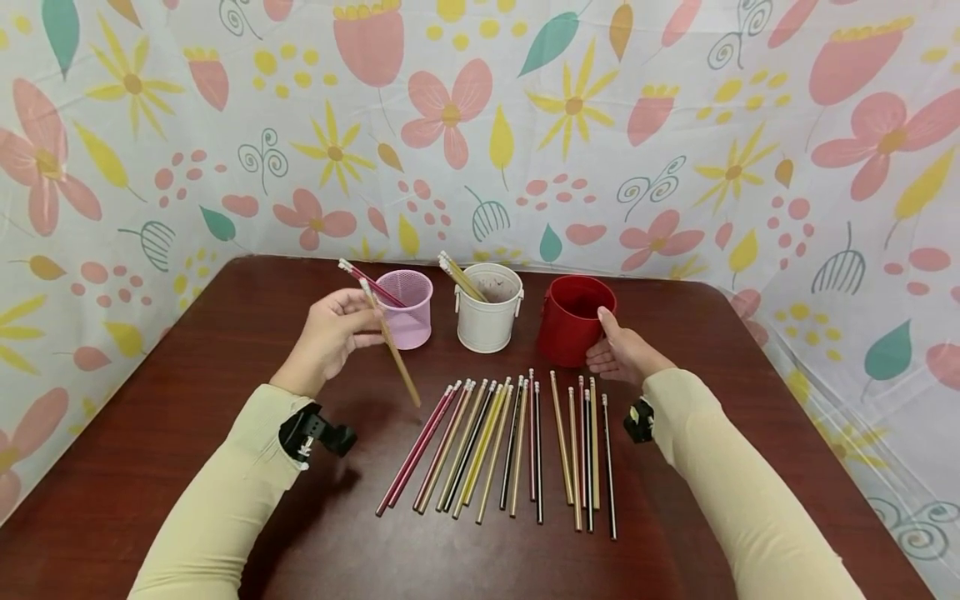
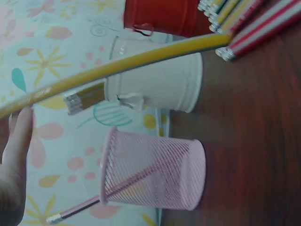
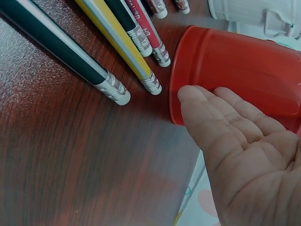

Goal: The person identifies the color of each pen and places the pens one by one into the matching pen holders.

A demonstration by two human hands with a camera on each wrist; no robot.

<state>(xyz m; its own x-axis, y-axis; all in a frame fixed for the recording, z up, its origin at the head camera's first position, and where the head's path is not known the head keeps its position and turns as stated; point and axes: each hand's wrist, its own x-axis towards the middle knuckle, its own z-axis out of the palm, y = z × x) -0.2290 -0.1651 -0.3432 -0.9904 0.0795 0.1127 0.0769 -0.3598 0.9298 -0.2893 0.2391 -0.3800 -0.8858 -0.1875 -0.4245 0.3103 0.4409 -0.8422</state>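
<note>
My left hand (image 1: pixel 336 332) pinches a yellow pencil (image 1: pixel 397 362) close to its eraser end, with the tip slanting down to the right above the table. Just behind that hand stands a pink mesh cup (image 1: pixel 411 327) with a red pencil (image 2: pixel 80 209) leaning in it. Beside it, a white bucket (image 1: pixel 485 325) holds a few gold pencils (image 1: pixel 459 275). At the right, a red bucket (image 1: pixel 567 333) has my right hand (image 1: pixel 624 350) at its side. In the right wrist view, the fingers (image 3: pixel 225 110) lie straight along the bucket's wall; whether they touch it is hard to tell.
In front of the containers, several red, gold, yellow and black pencils (image 1: pixel 491 446) lie side by side on the dark brown table (image 1: pixel 187 392), erasers facing the back. A flowered cloth (image 1: pixel 480 167) hangs behind and around the table.
</note>
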